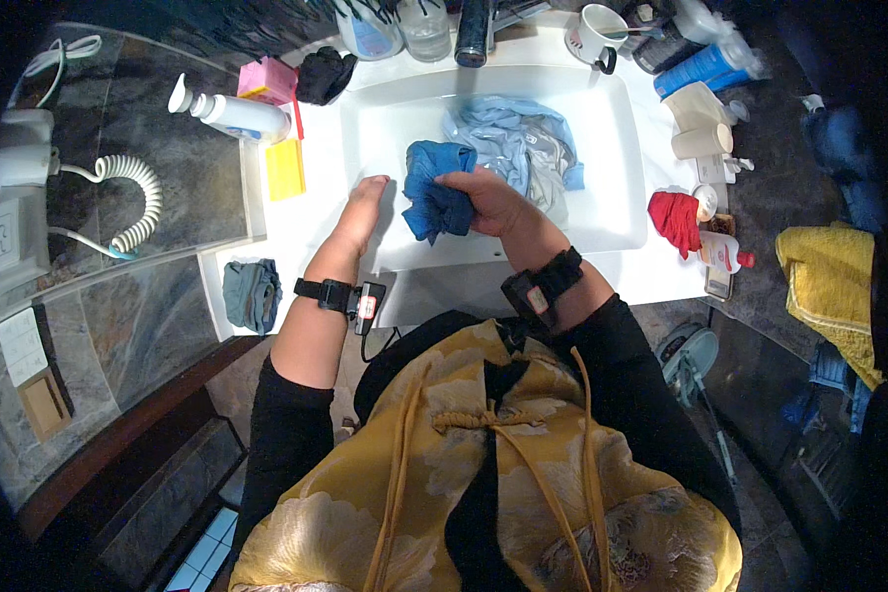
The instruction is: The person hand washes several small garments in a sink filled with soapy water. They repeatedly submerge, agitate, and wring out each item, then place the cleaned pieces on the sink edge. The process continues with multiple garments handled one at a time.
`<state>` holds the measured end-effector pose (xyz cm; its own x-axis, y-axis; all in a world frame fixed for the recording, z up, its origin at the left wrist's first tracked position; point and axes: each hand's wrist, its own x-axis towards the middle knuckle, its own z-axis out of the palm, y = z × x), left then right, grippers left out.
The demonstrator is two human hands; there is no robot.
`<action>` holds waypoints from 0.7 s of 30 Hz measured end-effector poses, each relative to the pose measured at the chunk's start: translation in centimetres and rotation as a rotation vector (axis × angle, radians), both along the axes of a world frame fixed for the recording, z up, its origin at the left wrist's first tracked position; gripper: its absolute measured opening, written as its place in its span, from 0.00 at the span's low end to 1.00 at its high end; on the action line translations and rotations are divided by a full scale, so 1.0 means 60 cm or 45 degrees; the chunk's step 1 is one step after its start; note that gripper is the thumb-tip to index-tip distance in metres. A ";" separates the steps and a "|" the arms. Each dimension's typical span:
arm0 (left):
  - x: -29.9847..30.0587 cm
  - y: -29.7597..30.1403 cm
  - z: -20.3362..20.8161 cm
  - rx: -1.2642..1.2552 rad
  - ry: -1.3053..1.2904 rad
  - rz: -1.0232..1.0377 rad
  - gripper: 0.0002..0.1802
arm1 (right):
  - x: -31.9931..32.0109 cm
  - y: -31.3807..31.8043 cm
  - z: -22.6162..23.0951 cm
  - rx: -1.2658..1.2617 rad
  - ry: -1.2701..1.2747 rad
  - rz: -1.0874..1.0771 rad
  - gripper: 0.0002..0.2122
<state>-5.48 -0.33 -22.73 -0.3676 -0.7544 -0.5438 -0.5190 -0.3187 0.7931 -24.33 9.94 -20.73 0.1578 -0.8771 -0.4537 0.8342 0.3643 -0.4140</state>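
Note:
My right hand [488, 200] grips a bunched blue cloth [434, 192], thumb on top, over the near left part of the white sink [617, 217]. At the sink's left rim is my left hand [365, 205], seen edge-on and apart from the cloth. It looks open and holds nothing I can see; some of its fingers are hidden. Light blue and grey wet fabric [523, 143] lies in the basin, beyond my right hand.
A folded grey-green cloth [252, 296] sits at the counter's left end. Along the left stand a white pump bottle [237, 113] and a yellow sponge-like block [286, 168]. Past the sink are a faucet [474, 35] and a mug [597, 35]. A red cloth [674, 222] lies right.

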 end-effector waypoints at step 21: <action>-0.059 0.003 -0.148 -0.034 -0.451 -0.175 0.29 | -0.014 -0.028 -0.199 0.242 1.836 0.763 0.19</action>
